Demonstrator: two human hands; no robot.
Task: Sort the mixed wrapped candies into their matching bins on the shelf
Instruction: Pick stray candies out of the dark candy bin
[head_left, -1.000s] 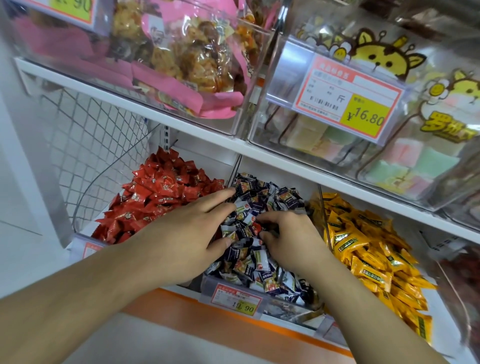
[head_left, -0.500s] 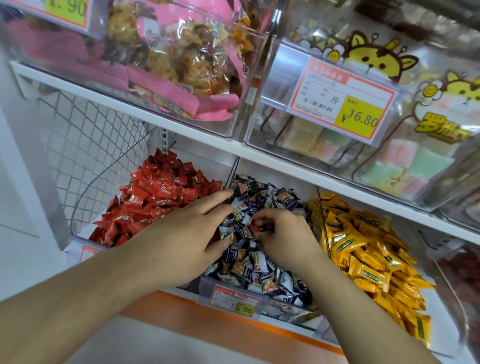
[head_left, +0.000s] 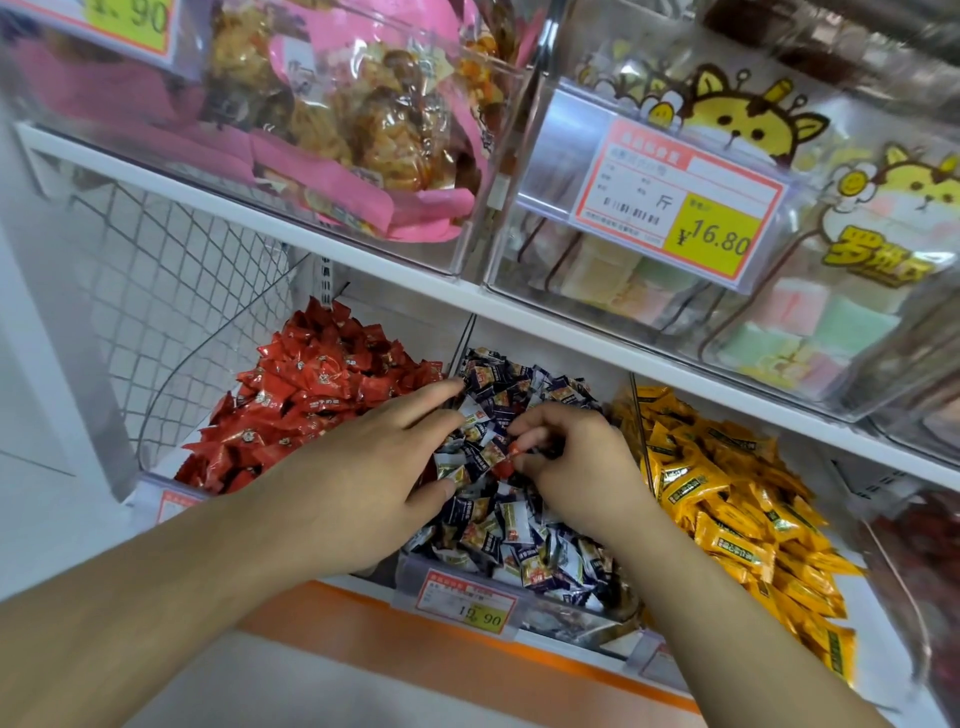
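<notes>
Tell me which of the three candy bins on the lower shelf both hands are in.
The middle bin, holding dark blue-and-white candies; left hand and right hand are on that pile.

Pink-wrapped snack packs (head_left: 363, 130), pastel marshmallow bags (head_left: 810, 332), yellow price tag (head_left: 675, 202), wire mesh panel (head_left: 171, 291)

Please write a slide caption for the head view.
Right hand pinches red candy in blue bin; left hand rests there.

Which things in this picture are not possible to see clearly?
- Head view: small red wrapped candy at the right hand fingertips; mostly covered, grip unclear.
- Dark blue wrapped candies under the flat left hand: hidden.
- White-and-orange price label: print too small.
- Yellow wrapped candies: lower part behind the forearm.
</notes>
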